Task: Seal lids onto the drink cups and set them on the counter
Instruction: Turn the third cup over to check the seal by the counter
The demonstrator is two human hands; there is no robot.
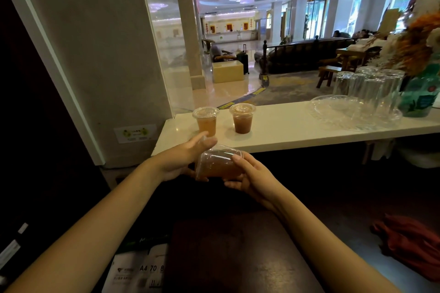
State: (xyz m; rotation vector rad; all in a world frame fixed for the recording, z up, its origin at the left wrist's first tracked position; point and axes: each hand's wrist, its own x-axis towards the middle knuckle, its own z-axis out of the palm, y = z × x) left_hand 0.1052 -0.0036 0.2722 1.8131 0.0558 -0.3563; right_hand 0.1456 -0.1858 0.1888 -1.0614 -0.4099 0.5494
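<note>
Just below the counter's front edge, both my hands hold a clear plastic cup (217, 164) half full of brown drink, with a clear lid on its rim. My left hand (181, 158) wraps the cup from the left, fingers reaching over the lid. My right hand (250, 173) grips it from the right, thumb on the rim. Two lidded cups of brown drink stand on the white counter (285, 126): one at the left (206, 121), one to its right (242, 118).
A clear glass tray (333, 112) carrying several upturned glasses (369, 85) sits on the counter's right part, beside a green bottle (421, 97) and dried flowers. A grey pillar (100, 54) stands at left. Below me lie a dark surface, A4 paper packs (140, 269) and red cloth (409, 242).
</note>
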